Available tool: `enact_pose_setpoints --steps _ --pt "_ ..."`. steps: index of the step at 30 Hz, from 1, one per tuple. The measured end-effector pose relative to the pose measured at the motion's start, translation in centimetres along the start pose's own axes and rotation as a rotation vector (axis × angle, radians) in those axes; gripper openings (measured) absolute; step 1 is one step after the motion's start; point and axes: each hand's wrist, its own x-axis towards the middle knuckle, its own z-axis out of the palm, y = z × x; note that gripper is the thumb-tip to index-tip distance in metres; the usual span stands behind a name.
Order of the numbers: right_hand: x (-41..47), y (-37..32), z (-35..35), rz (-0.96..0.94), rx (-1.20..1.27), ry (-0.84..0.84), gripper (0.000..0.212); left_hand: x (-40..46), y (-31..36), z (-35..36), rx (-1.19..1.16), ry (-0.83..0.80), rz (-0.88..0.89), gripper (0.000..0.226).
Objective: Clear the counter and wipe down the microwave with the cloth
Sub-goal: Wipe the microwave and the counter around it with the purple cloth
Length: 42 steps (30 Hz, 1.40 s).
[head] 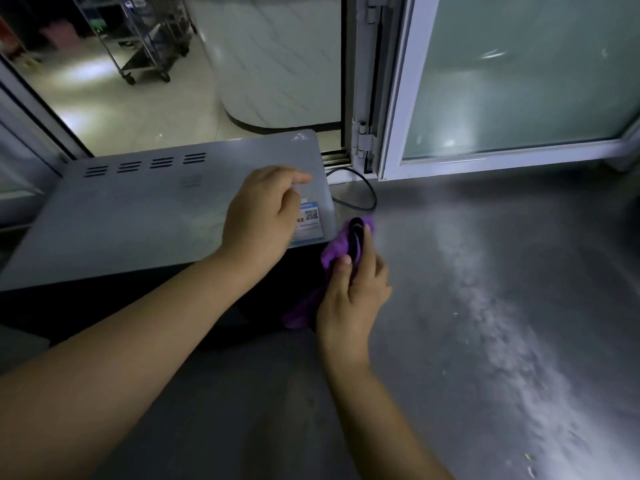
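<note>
A grey microwave (138, 209) stands on the steel counter (485, 306), its top with vent slots and a blue sticker facing me. My left hand (259, 216) rests on the top near the right edge, fingers loosely curled, holding nothing. My right hand (349, 299) grips a purple cloth (336, 251) against the microwave's dark right side, just below the top edge. Part of the cloth hangs down beside my wrist.
A black power cable (363, 195) loops behind the microwave by the window sill. A white-framed frosted window (519, 81) stands at the back right. Through the opening at the left, a tiled floor and a wheeled metal rack (152, 39) show.
</note>
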Motion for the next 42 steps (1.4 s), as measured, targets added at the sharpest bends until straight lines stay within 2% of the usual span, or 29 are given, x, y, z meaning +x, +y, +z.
enact_pose_setpoints --steps 2,5,10,12,15,18,22,25,29,33,37,42 --pt "-1.4 0.1 1.2 -0.055 -0.045 0.122 0.053 -0.3 -1.5 -2.0 0.081 -0.070 0.070 0.032" --pt "-2.5 0.1 3.2 -0.026 -0.084 0.255 0.055 -1.3 -5.9 -5.9 0.218 -0.162 0.135 0.036" --pt "-3.8 -0.2 6.6 -0.041 -0.114 0.462 0.058 -3.5 -13.1 -11.1 0.453 -0.284 0.061 0.054" --pt "-4.7 -0.2 8.3 -0.040 -0.111 0.508 0.058 -4.2 -14.7 -11.5 0.451 -0.332 0.051 0.056" --pt "-7.7 -1.4 11.3 -0.043 -0.088 0.495 0.061 -4.4 -15.9 -11.3 0.356 -0.360 0.038 0.056" --pt "-11.3 -2.0 14.5 -0.058 -0.074 0.392 0.066 -4.1 -16.4 -11.2 0.319 -0.346 0.025 0.055" --pt "-15.2 -1.9 18.1 -0.169 -0.124 0.318 0.068 -4.0 -16.7 -11.2 0.286 -0.323 0.033 0.054" --pt "-16.3 -2.0 19.4 -0.208 -0.140 0.322 0.066 -4.0 -16.7 -11.2 0.263 -0.319 0.036 0.054" --pt "-14.2 -2.3 18.9 -0.162 -0.014 0.435 0.064 -4.2 -16.8 -11.3 0.269 -0.341 0.032 0.054" --pt "-9.8 -2.4 14.9 -0.096 0.167 0.569 0.062 -4.2 -16.4 -11.3 0.263 -0.336 0.023 0.056" --pt "-5.8 -1.0 10.6 -0.042 0.181 0.673 0.079 -4.4 -16.3 -11.3 0.267 -0.334 0.005 0.056" --pt "-5.7 -1.6 9.4 -0.040 0.149 0.661 0.072 -4.5 -15.8 -11.4 0.279 -0.321 -0.005 0.055"
